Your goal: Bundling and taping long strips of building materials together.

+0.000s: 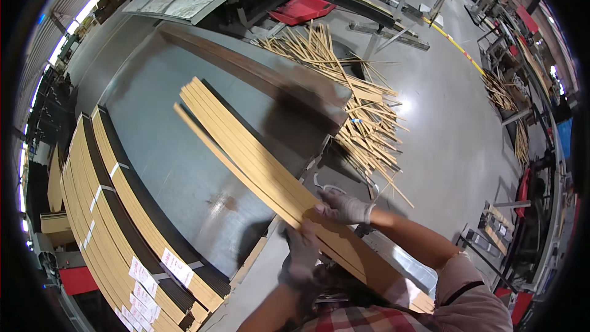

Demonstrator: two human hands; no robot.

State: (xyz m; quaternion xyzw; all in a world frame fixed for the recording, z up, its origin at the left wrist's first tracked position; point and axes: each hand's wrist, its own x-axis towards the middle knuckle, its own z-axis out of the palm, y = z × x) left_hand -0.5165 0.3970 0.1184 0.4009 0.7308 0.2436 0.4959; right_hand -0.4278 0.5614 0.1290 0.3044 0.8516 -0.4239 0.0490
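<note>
A stack of long tan strips (pixel 246 141) slants across my front, its far end over the grey metal table (pixel 178 147) and its near end by my body. Along its left side one strip (pixel 215 154) stands a little apart at the far end. My gloved left hand (pixel 301 252) is closed on the stack's left edge, thumb on top. On the right edge, slightly farther away, my gloved right hand (pixel 344 206) is closed too, fingers over the top. Beyond the stack lies a long dark brown bar (pixel 246 71) on the table.
Strapped bundles of long strips (pixel 117 209) with white labels lie at the left. Many thin loose sticks (pixel 362 117) heap up past the table's right side. Behind them is a red bin (pixel 301 9). A metal-edged table (pixel 196 6) holding tan sheets stands at the back.
</note>
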